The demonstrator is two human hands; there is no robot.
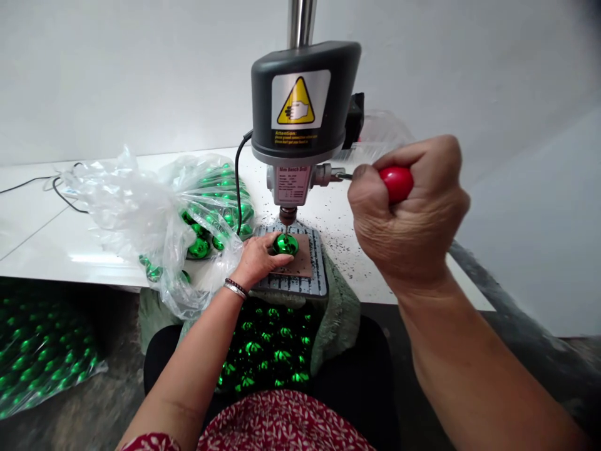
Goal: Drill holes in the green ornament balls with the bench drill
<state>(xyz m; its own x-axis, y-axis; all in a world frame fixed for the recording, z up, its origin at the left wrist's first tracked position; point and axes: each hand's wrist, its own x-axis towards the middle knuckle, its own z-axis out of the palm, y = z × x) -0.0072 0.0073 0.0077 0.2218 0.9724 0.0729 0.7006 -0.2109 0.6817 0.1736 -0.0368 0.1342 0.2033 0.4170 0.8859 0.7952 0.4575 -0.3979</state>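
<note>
A shiny green ball (286,244) rests on a brown board (303,257) on the base plate of a small bench drill (300,100). My left hand (258,255) grips the ball from its left side, thumb in front and fingers behind. Directly over the ball is the drill's bit, its tip at or very near the top; contact is hard to tell. My right hand (413,207) is closed around the red knob (397,184) of the drill's lever, to the right of the drill head.
Clear plastic bags with green balls (200,246) lie left of the drill on the white table (375,250). Dark shavings are scattered around the base. More green balls (275,344) sit below the table edge at my lap. Another full bag (42,351) is at lower left.
</note>
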